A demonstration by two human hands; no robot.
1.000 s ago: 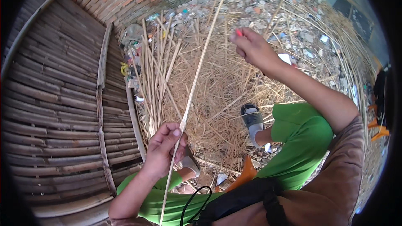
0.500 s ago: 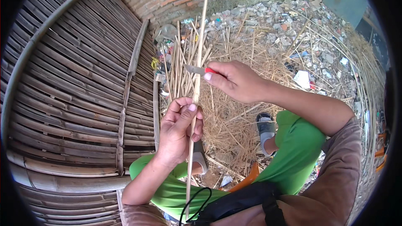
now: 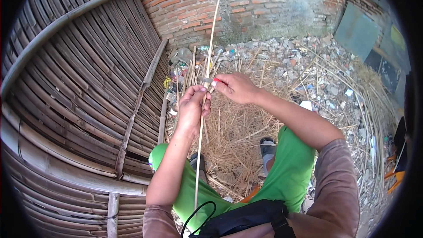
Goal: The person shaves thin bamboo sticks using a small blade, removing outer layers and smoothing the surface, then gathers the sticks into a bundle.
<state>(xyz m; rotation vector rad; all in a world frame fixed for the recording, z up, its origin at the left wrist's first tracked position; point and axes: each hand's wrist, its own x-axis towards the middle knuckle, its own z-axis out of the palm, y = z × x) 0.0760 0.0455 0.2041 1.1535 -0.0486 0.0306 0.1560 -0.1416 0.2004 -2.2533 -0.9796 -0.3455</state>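
In the head view, pinching a pale bamboo strip [image 3: 213, 28] above the green trousers [image 3: 288, 169] in the left hand's [image 3: 190, 106] grip; clasping a red-handled knife [image 3: 209, 80] in the right hand [image 3: 238, 88], with blade crossing the strip. Best to slant it shallowly, clear of that pinch.

Knife [image 3: 206, 79] — nearer the fingers [image 3: 192, 91] (left)

Left grip [image 3: 191, 105] pinches near clenched right grip [image 3: 238, 88].

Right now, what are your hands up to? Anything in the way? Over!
Left hand pinching strip. Right hand gripping knife, blade across strip. Left hand close below blade; straw on ground.
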